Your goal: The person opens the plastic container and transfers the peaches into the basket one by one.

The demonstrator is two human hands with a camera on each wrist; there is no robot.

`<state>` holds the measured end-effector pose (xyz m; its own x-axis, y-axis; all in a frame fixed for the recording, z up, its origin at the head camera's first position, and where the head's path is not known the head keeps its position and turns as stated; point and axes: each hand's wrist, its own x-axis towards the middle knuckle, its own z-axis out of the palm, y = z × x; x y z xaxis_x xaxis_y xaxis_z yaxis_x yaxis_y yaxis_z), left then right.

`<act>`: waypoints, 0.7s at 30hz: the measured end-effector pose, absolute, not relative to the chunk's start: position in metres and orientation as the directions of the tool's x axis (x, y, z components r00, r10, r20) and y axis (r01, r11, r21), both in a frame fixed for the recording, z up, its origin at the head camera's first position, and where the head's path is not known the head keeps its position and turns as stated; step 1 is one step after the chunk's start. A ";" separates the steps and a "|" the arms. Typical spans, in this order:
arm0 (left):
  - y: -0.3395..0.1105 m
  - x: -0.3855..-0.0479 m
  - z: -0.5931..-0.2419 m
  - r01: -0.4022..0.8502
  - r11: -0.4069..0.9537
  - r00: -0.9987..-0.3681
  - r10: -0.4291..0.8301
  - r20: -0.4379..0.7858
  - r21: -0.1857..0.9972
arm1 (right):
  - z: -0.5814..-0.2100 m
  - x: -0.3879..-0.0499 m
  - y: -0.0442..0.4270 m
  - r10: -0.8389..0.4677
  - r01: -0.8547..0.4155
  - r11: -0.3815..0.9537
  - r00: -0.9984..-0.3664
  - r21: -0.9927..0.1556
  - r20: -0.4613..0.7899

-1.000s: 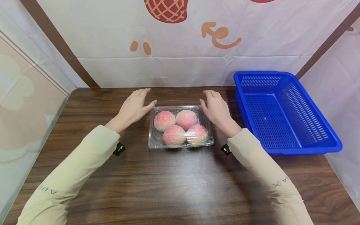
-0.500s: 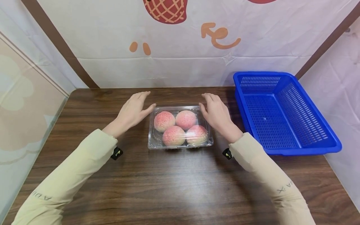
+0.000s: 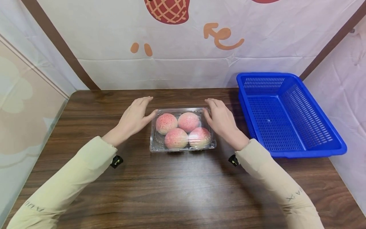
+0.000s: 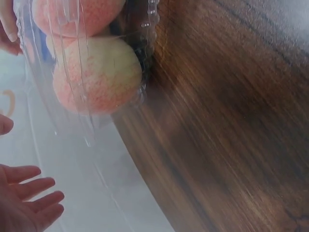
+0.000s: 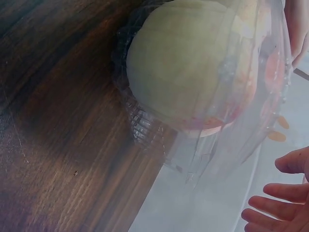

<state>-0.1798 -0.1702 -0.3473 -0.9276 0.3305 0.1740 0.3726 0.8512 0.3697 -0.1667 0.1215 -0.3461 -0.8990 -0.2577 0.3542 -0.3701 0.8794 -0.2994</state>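
Observation:
A clear plastic clamshell box (image 3: 160, 144) lies on the table in the head view, with several pink-and-cream peaches (image 3: 176, 138) inside. Its lid looks closed. Near the far left corner of the box is my left hand (image 3: 132, 119), fingers extended and thumb pointing towards the corner. My right hand (image 3: 223, 121) mirrors it at the far right corner, its thumb overlapping the box's edge in the head view. In the left wrist view, a gap shows between the left fingers (image 4: 31, 188) and the box. The right fingers (image 5: 275, 208) also appear apart from it in the right wrist view.
A blue perforated plastic basket (image 3: 308, 156) stands at the right of the wooden table (image 3: 183, 194), just beyond my right forearm. Behind the table's far edge hangs a pale printed cloth (image 3: 183, 73). More cloth hangs at both sides.
Both hands have drawn slightly back towards me, and the forearms have spread a little outwards. The box of peaches and the basket have stayed in place.

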 end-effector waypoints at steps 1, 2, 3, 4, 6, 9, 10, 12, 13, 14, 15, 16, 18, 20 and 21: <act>-0.170 -0.179 -0.347 0.375 0.851 -0.927 0.331 0.178 0.368 | -0.346 -0.166 0.122 -0.258 -0.370 0.879 -0.899 -0.299 0.354; -0.169 -0.177 -0.347 0.377 0.850 -0.926 0.332 0.182 0.368 | -0.346 -0.165 0.122 -0.259 -0.372 0.879 -0.898 -0.300 0.356; -0.169 -0.176 -0.347 0.379 0.849 -0.925 0.331 0.188 0.368 | -0.345 -0.165 0.122 -0.259 -0.374 0.878 -0.897 -0.299 0.359; -0.169 -0.175 -0.347 0.383 0.848 -0.923 0.332 0.196 0.366 | -0.345 -0.164 0.122 -0.261 -0.377 0.877 -0.894 -0.298 0.363; -0.168 -0.173 -0.346 0.390 0.845 -0.919 0.332 0.211 0.366 | -0.345 -0.163 0.123 -0.265 -0.383 0.875 -0.891 -0.295 0.369; -0.168 -0.170 -0.345 0.396 0.842 -0.916 0.333 0.225 0.366 | -0.344 -0.160 0.122 -0.274 -0.394 0.871 -0.885 -0.292 0.376; -0.168 -0.169 -0.345 0.399 0.841 -0.915 0.334 0.228 0.366 | -0.344 -0.159 0.122 -0.278 -0.399 0.869 -0.883 -0.292 0.378; -0.169 -0.168 -0.345 0.401 0.839 -0.913 0.334 0.235 0.368 | -0.344 -0.157 0.123 -0.286 -0.407 0.866 -0.880 -0.291 0.379; -0.169 -0.167 -0.345 0.403 0.838 -0.912 0.334 0.238 0.369 | -0.343 -0.156 0.123 -0.290 -0.412 0.864 -0.877 -0.288 0.383; -0.169 -0.166 -0.345 0.404 0.836 -0.911 0.333 0.243 0.371 | -0.343 -0.155 0.123 -0.295 -0.417 0.862 -0.874 -0.288 0.386; -0.169 -0.165 -0.345 0.406 0.834 -0.910 0.333 0.246 0.374 | -0.343 -0.154 0.123 -0.298 -0.423 0.860 -0.871 -0.287 0.390; -0.170 -0.164 -0.345 0.407 0.832 -0.909 0.332 0.250 0.376 | -0.343 -0.153 0.123 -0.302 -0.427 0.858 -0.868 -0.283 0.394; -0.171 -0.162 -0.345 0.410 0.828 -0.908 0.331 0.256 0.382 | -0.343 -0.151 0.123 -0.310 -0.438 0.855 -0.861 -0.277 0.403; -0.171 -0.161 -0.345 0.409 0.827 -0.908 0.328 0.260 0.386 | -0.343 -0.150 0.123 -0.319 -0.449 0.852 -0.853 -0.271 0.412; -0.171 -0.160 -0.345 0.407 0.827 -0.909 0.326 0.259 0.387 | -0.343 -0.149 0.124 -0.322 -0.452 0.851 -0.851 -0.267 0.415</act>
